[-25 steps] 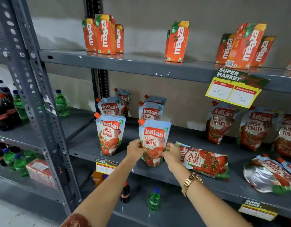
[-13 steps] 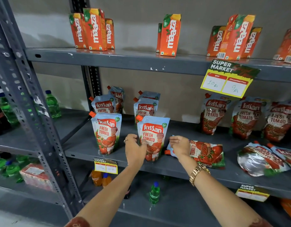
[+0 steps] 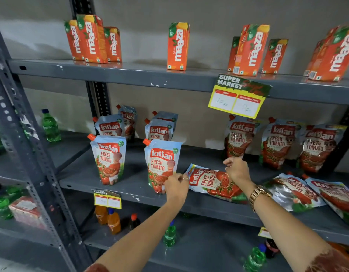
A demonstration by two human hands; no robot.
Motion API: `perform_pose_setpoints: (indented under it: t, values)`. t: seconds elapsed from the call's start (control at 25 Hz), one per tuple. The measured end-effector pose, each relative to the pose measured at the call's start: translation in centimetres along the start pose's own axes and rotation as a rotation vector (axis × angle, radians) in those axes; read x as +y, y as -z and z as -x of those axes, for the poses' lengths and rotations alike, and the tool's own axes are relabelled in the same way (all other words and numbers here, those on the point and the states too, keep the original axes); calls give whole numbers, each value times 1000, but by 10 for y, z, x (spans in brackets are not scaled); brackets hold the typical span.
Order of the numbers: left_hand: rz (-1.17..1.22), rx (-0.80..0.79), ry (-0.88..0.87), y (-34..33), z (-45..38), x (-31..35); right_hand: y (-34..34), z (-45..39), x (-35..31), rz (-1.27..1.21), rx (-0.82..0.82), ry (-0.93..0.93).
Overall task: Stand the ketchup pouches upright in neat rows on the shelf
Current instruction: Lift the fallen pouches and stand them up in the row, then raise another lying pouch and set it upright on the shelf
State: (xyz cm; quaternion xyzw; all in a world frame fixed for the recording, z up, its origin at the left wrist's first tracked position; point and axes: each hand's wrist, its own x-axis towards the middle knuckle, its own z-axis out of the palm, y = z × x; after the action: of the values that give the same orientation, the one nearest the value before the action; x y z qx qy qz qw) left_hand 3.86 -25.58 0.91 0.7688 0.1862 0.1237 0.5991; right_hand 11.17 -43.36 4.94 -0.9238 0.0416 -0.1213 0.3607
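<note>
A ketchup pouch [image 3: 213, 182] lies flat on the middle shelf [image 3: 134, 190], its long axis running left to right, top end toward the left and base toward the right. The right hand [image 3: 237, 169] rests on its far upper edge with fingers curled closed; whether it pinches the pouch I cannot tell. The left hand [image 3: 176, 186] is loosely curled, its fingers touching the lower right edge of an upright pouch [image 3: 161, 163] just left of the flat one. Further left stands another upright pouch [image 3: 108, 160], with 4 more behind these 2. Along the far right, 3 pouches [image 3: 279, 144] lean against the wall, and 2 more [image 3: 311, 193] lie flat at the near right. Juice cartons [image 3: 177, 46] stand on the shelf above.
</note>
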Motion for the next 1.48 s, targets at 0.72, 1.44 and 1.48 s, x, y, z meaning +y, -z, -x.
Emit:
perform_pose_setpoints:
  t: [0.72,1.44,1.48]
  values:
    - [29,-19,474,-84,37,18,61,28,53,-176,-726,-342]
    - [274,61,161,-86,33,50,64,12,22,-940,-221,-356]
    - [234,49,123,-88,34,50,57,15,21,-833,-169,-369]
